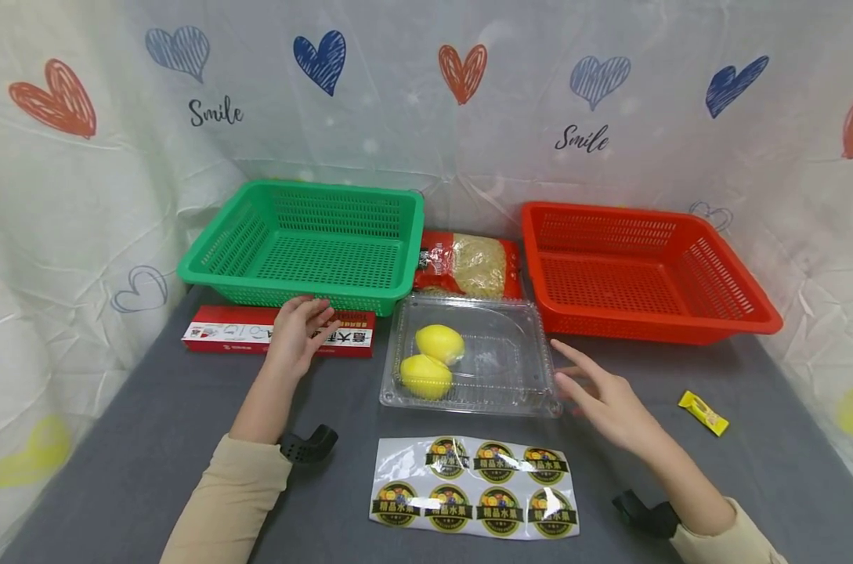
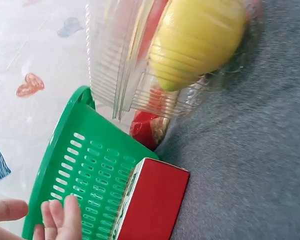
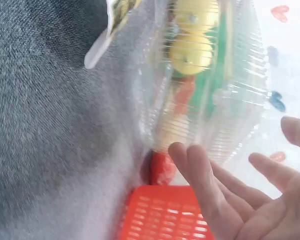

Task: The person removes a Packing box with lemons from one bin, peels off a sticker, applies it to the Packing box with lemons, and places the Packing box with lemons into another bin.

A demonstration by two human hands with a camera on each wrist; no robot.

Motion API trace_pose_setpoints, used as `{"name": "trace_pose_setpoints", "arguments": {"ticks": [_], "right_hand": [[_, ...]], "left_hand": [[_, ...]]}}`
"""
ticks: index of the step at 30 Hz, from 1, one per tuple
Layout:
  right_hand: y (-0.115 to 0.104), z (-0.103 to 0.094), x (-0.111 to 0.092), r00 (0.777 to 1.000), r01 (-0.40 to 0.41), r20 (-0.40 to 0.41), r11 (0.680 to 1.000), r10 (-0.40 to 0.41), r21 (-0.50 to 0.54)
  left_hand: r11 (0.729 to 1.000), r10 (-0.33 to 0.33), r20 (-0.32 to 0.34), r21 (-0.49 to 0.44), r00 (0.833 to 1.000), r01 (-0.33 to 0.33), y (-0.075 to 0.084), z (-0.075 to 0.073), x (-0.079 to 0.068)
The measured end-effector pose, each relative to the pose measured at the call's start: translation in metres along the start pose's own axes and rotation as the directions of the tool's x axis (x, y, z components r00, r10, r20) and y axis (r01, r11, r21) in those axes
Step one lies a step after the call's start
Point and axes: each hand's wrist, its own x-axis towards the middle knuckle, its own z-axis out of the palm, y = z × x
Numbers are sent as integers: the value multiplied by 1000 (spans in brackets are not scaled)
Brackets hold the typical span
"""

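Note:
Two lemons (image 1: 440,345) lie in the left half of a clear plastic container (image 1: 500,360), whose lid covers them. In the head view my left hand (image 1: 301,333) is above a long red-and-white box (image 1: 229,329), fingers loosely spread and holding nothing. The left wrist view shows its fingers (image 2: 70,220) in front of the green basket (image 2: 97,165). Beside the container's right side is my right hand (image 1: 602,395), fingers extended. Its fingertips (image 3: 177,150) are close to the container wall; whether they touch it I cannot tell.
A sheet of round stickers (image 1: 475,487) lies in front of the container. Behind stand a green basket (image 1: 391,294) and a red basket (image 1: 652,325), with a red food packet (image 1: 478,262) between them. A small yellow wrapped packet (image 1: 703,413) lies at right. Curtain (image 1: 398,133) backs the table.

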Motion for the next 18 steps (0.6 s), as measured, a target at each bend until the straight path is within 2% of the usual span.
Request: {"name": "trace_pose_setpoints", "arguments": {"ticks": [4,9,13,18], "right_hand": [[-6,-3,-9,997,28,-72,994,-36,-110],[-16,-1,-19,982,81,-151,978,-111,-193],[-22,4,-24,959,160,-202,968,-200,-195],[-29,13,-28,938,269,-188,953,-293,-143]], "left_hand": [[996,41,-18,82,999,-39,-1,1,-13],[991,103,-58,92,993,-97,-4,3,-31],[990,123,-63,73,990,-119,-9,6,-50],[992,121,-93,35,988,-119,-23,11,-70]]}}
